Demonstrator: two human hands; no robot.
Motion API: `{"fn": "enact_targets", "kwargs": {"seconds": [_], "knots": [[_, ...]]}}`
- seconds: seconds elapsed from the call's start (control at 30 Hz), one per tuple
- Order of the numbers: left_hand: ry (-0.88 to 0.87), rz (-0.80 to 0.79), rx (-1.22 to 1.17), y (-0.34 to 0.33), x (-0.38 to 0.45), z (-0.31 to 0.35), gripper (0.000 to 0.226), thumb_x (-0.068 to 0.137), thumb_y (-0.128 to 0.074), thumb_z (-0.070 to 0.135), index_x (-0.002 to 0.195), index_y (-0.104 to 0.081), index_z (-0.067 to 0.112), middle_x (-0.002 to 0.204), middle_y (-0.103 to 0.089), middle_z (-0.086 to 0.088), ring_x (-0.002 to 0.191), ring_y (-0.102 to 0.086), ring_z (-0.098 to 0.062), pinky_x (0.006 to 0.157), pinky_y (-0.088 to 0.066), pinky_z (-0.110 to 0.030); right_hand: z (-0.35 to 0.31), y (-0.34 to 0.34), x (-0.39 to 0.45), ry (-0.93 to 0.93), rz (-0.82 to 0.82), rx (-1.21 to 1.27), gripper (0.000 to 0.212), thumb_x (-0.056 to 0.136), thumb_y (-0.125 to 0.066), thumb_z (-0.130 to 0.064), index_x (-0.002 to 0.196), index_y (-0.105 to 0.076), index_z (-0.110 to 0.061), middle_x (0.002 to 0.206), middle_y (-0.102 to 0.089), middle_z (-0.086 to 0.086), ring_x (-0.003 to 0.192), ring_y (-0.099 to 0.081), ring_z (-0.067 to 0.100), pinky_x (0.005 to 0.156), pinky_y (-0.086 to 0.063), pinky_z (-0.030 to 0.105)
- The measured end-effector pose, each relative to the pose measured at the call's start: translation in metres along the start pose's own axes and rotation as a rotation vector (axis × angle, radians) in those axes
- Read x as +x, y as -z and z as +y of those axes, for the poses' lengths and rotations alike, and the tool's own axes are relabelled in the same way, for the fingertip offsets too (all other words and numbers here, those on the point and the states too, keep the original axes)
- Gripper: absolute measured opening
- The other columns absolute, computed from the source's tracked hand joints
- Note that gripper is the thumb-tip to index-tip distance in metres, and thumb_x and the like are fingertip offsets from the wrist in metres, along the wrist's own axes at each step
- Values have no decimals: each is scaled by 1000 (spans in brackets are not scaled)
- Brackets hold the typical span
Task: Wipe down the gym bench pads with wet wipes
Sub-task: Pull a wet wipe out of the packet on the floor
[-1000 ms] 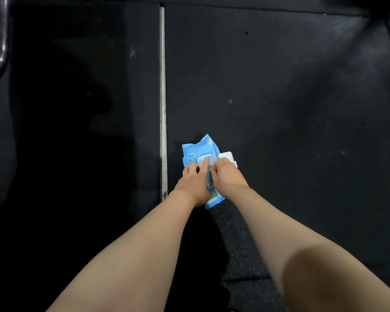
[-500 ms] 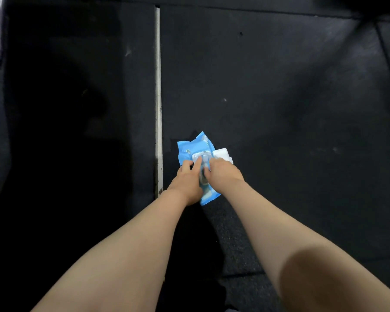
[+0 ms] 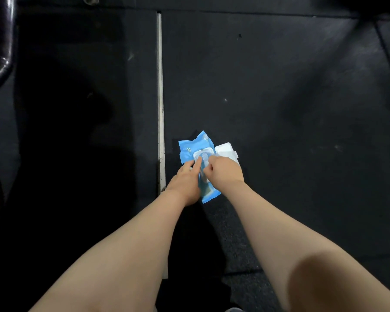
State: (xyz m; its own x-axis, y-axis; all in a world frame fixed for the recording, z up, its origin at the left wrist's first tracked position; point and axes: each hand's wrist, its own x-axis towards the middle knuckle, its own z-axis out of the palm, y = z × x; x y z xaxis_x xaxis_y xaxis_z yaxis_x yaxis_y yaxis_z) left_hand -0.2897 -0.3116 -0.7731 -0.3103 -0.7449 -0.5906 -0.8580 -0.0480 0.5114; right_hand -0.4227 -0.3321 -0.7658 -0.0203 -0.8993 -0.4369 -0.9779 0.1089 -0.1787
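A blue pack of wet wipes (image 3: 190, 149) lies on the black rubber floor, its white flip lid (image 3: 226, 149) swung open to the right. My left hand (image 3: 186, 181) rests flat on the pack, index finger stretched toward the dispensing opening (image 3: 203, 155). My right hand (image 3: 225, 168) hovers over the same opening with fingers curled, pinching at the wipe there; the fingertips hide whether a wipe is gripped. No bench pad is clearly visible.
A pale metal strip (image 3: 159, 91) runs up the floor just left of the pack. A glossy black curved bar or pad edge (image 3: 0, 41) shows at the top left corner. Dark rubber mats (image 3: 291, 109) spread all around.
Both hands stay on the pack; the left index finger has slid a little further toward the opening. The camera view has shifted slightly.
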Motion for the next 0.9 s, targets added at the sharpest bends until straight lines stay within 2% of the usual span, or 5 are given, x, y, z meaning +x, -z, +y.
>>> {"fn": "enact_targets", "kwargs": {"seconds": [0.2, 0.47, 0.67, 0.8, 0.9], "knots": [[2, 3, 14, 1, 1, 5, 90, 88, -50, 8, 156, 5, 27, 159, -13, 2, 142, -24, -22, 103, -42, -38, 10, 4, -5, -17, 33, 246, 30, 91, -45, -22, 63, -34, -17, 58, -43, -3, 53, -36, 13, 48, -30, 29], [34, -11, 0, 2, -1, 5, 92, 86, -56, 14, 156, 2, 32, 156, -18, 4, 133, -36, -23, 96, -47, -40, 16, 38, 6, -116, 229, 686, 21, 83, -51, -22, 68, -49, -7, 62, -49, -3, 54, -37, 9, 50, -36, 26], [19, -5, 1, 4, -7, 5, 88, 87, -47, 7, 156, 1, 31, 159, -13, 8, 141, -28, -19, 101, -42, -37, 27, 13, 1, -48, -149, 223, 39, 96, -42, -53, 85, -53, -17, 74, -60, -2, 64, -53, 13, 53, -37, 28], [28, -2, 4, 3, -7, 6, 88, 87, -46, 6, 156, 2, 29, 160, -12, 7, 142, -25, -19, 102, -42, -37, 11, 3, 4, 6, -98, 34, 27, 102, -35, -33, 88, -49, -16, 82, -56, -3, 73, -52, 19, 58, -35, 29], [26, -2, 9, 4, -8, 7, 89, 87, -48, 6, 157, 3, 28, 160, -11, 6, 141, -27, -20, 100, -43, -37, 8, 2, 1, 7, -50, 171, 29, 99, -38, -25, 71, -43, -16, 71, -50, -3, 66, -46, 18, 54, -32, 28]]}}
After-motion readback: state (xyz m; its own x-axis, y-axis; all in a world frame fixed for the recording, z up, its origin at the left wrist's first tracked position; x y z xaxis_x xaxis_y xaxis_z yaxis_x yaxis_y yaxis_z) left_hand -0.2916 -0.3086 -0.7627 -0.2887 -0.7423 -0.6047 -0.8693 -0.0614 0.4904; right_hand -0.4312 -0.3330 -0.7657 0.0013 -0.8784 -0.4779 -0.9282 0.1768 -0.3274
